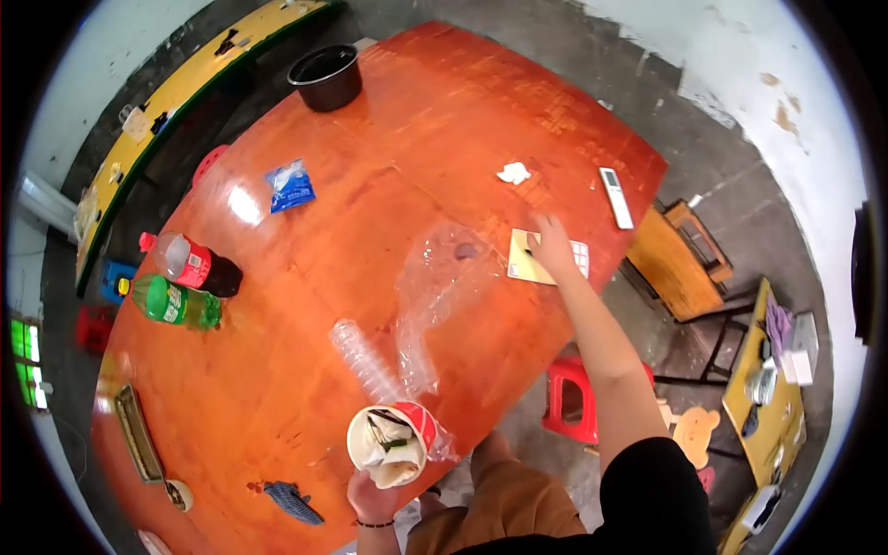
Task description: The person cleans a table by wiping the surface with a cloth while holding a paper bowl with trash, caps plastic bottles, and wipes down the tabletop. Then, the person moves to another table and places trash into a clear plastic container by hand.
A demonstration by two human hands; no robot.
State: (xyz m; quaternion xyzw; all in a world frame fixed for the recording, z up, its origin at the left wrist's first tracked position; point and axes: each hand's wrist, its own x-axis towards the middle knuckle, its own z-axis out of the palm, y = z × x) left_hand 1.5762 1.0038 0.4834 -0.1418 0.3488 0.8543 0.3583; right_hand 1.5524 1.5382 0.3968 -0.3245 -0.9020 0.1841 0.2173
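My left hand (pixel 373 499) is closed on the side of a red and white paper tub (pixel 429 427) near the table's front edge. Crumpled white paper and dark scraps show inside the tub. Farther off to the right, my right hand (pixel 552 248) reaches over a yellow and white booklet or card (pixel 527 266), its fingers apart. A small dark spot or bit lies by its fingertips, too small to name. A sleeve of clear plastic cups (pixel 365 356) and a crumpled clear plastic bag (pixel 435 287) lie just beyond the tub.
On the orange table (pixel 314 277) are a black pot (pixel 328 81), blue packet (pixel 291 187), cola bottle (pixel 199 264), green bottle (pixel 171 302), crumpled tissue (pixel 513 173), white remote (pixel 615 198), long tray (pixel 139 435) and grey cloth (pixel 293 501). A red stool (pixel 572 400) stands at right.
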